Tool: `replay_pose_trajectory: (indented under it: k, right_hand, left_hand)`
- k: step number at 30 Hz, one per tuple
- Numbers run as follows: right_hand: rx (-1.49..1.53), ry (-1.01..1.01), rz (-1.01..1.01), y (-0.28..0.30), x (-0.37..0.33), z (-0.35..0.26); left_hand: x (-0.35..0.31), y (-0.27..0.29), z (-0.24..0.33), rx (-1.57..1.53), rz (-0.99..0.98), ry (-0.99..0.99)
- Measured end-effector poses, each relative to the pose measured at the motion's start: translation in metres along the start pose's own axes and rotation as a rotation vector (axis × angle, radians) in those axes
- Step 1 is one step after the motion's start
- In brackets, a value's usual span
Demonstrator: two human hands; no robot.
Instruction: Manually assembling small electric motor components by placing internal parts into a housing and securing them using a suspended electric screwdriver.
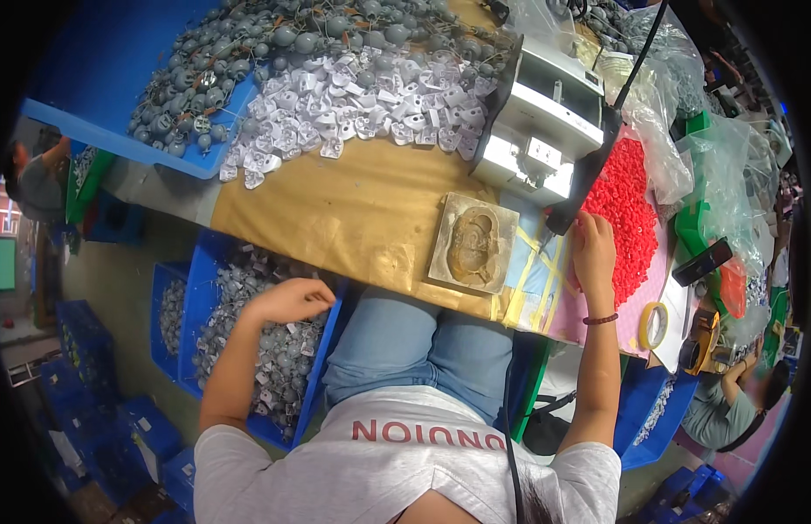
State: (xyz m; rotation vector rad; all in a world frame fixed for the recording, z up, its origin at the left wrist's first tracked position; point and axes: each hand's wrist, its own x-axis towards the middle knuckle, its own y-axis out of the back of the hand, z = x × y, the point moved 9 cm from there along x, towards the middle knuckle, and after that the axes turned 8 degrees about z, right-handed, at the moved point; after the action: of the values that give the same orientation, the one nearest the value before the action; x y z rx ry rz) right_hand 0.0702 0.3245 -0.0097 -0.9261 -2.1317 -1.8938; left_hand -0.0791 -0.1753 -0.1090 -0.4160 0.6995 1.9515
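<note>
My left hand hangs over the near edge of a blue bin full of grey round parts with white pieces. Its fingers are loosely bent, and nothing shows in them. At the left edge of a pile of small red parts, my right hand has its fingers curled together; what they hold, if anything, is hidden. Just beside those fingertips is the lower end of a black powered screwdriver. A square metal block with a rounded hollow sits on the table's near edge, left of the right hand.
White plastic pieces are heaped on the tan-covered table, with grey round parts behind. A white-and-black machine stands at the back right. Yellow tape lies at the right. Another person sits at the far right.
</note>
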Motion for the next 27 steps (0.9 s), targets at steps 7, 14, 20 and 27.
replay_pose_trajectory:
  k: [7, 14, 20, 27]
  right_hand:
    - [0.031, -0.03, 0.008, -0.01, 0.006, 0.009]
    - [0.26, -0.167, 0.127, 0.014, 0.008, 0.016]
    - [0.535, -0.316, 0.133, 0.04, 0.004, 0.019]
    - [1.097, -0.634, -0.031, 0.009, -0.006, -0.012]
  left_hand:
    - [0.039, 0.085, 0.169, 0.287, 0.702, -0.405]
    - [0.126, 0.067, 0.24, 0.847, 1.055, -0.735]
    - [0.127, 0.06, 0.244, 1.014, 1.051, -0.855]
    - [0.075, 0.007, 0.221, 0.869, 0.586, -0.835]
